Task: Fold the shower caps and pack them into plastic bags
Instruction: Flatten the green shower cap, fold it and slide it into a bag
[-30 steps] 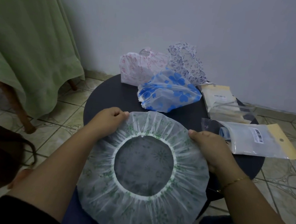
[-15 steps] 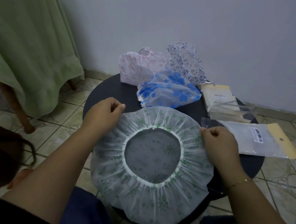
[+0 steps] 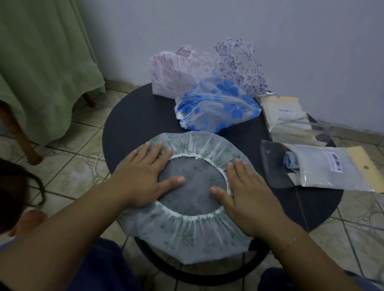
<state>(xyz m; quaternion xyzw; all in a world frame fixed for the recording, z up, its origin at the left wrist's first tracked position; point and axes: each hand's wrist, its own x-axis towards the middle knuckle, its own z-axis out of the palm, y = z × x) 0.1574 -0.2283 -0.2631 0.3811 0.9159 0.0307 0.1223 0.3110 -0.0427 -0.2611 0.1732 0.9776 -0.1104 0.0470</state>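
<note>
A white shower cap with green print lies spread flat, opening up, on the near side of the round black table; its near edge hangs over the table rim. My left hand presses flat on its left side with straight fingers, thumb inside the elastic ring. My right hand presses flat on its right side the same way. Behind lie a blue-flowered cap, a pink-printed cap and a purple-printed cap. A packed plastic bag lies at the right.
A stack of flat plastic bags lies at the table's back right. A green cloth-covered table with a wooden leg stands to the left. A pale wall rises close behind. Tiled floor surrounds the table; my knees are under its near edge.
The green-print cap was held up by its edge in both pinching hands, then lowered forward onto the table. Both hands have let go and now lie flat on it.
</note>
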